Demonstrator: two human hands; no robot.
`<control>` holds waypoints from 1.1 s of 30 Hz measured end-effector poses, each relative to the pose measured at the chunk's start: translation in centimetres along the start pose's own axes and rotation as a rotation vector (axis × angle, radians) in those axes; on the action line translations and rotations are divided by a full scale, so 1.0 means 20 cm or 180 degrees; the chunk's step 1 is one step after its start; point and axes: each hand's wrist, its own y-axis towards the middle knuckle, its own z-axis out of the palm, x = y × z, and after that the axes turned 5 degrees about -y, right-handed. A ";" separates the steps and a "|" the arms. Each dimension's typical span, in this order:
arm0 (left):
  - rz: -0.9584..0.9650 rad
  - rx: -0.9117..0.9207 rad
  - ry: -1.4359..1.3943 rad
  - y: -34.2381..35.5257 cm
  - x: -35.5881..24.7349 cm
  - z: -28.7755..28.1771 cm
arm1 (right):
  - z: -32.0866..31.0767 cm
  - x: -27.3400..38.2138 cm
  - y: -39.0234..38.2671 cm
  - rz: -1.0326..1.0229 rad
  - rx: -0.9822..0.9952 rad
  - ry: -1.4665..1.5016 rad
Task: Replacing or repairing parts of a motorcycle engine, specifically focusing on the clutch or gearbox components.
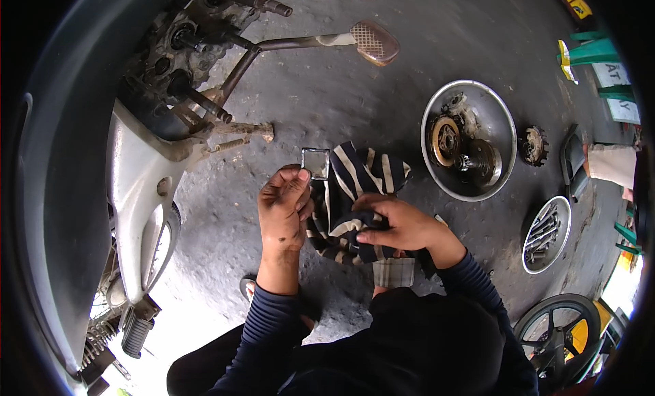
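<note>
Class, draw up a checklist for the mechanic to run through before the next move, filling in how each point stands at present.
1. Small square frame gripped: ok, pinched between the thumb and fingers of the left hand.
2. Striped cloth in hand: ok, bunched in the right hand.
3. Square frame free of dirt: cannot tell, too small to judge.
4. Loose parts all inside the metal bowl: not ok, a round toothed part lies on the floor beside it.
5. Tools or hardware gathered: ok, the pieces seen lie together in the smaller metal dish.
</note>
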 end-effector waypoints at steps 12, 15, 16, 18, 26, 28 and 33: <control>0.0403 -0.0193 0.0243 -0.02 -0.10 -0.04 | 0.02 0.23 0.43 0.0117 -0.1238 0.1113; 0.0380 -0.0389 0.0108 -0.03 -0.14 -0.05 | -0.05 0.39 0.68 -0.0409 -0.2022 0.1727; 0.0286 -0.0293 0.0155 -0.03 -0.12 -0.11 | -0.10 0.41 0.79 -0.0474 -0.2301 0.1677; 0.0194 -0.0358 0.0189 -0.05 -0.08 -0.16 | -0.18 0.38 1.03 -0.0361 -0.2938 0.1183; 0.0087 -0.0475 0.0156 -0.05 -0.04 -0.24 | -0.30 0.38 1.35 0.0156 -0.3298 0.1533; 0.0116 -0.0462 0.0171 -0.06 -0.04 -0.26 | -0.28 0.43 1.36 0.0077 -0.3187 0.1663; 0.0106 -0.0412 0.0129 -0.05 -0.05 -0.27 | -0.25 0.49 1.37 0.0654 -0.3032 0.2272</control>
